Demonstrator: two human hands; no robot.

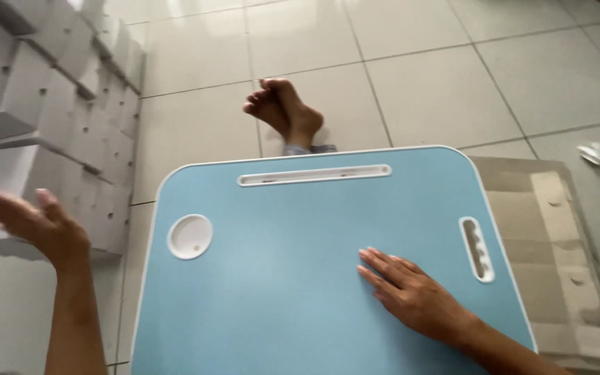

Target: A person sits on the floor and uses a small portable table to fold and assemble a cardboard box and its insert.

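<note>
My right hand: flat, empty, on blue counter | my left hand: released, nearer the white cartons stacked leftward.

Light blue rounded worktop with white rim and white inset slots, pale grey glossy floor tiles, white perforated cardboard boxes, brown flattened cardboard sheet

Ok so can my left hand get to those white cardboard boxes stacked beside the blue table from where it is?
Probably yes. The left hand is open in the air just in front of the stacked white boxes, off the edge of the blue lap table, with nothing between them. The right hand lies flat on the tabletop, well clear.
</note>
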